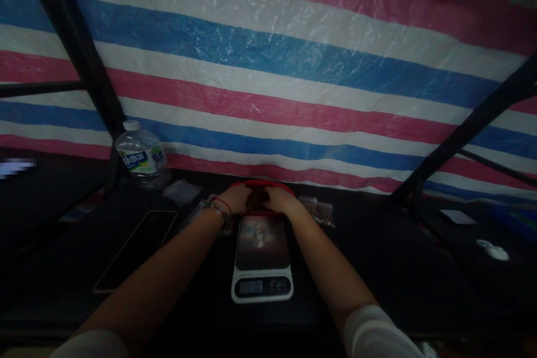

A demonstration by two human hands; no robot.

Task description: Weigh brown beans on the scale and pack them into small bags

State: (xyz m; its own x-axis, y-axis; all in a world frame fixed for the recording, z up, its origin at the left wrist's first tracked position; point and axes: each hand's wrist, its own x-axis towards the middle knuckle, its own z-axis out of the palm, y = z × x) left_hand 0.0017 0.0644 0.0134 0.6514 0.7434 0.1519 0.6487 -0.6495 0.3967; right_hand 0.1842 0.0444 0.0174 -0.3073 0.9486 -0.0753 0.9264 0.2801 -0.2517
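Observation:
A shallow red tray (268, 183) holds a pile of dark brown small pieces (257, 199); their kind is too dark to make out. Both hands reach into it, one from each side. My left hand (235, 199), with a red cord and a beaded bracelet at the wrist, touches the pile from the left. Opposite it, my right hand (278, 199) bends inward over the pieces. The fingertips of both are lost in shadow among the pieces. Directly in front of the tray lies a white digital kitchen scale (262, 257) with a shiny dark plate and a display.
Small clear bags with brown contents (322, 213) lie right of the tray. On the left are a phone (136, 249), clear plastic bags (182, 191) and a large plastic bottle (142, 156). Dark slanted bars (79, 50) stand before a striped tarp (268, 84). A white object (493, 249) sits far right.

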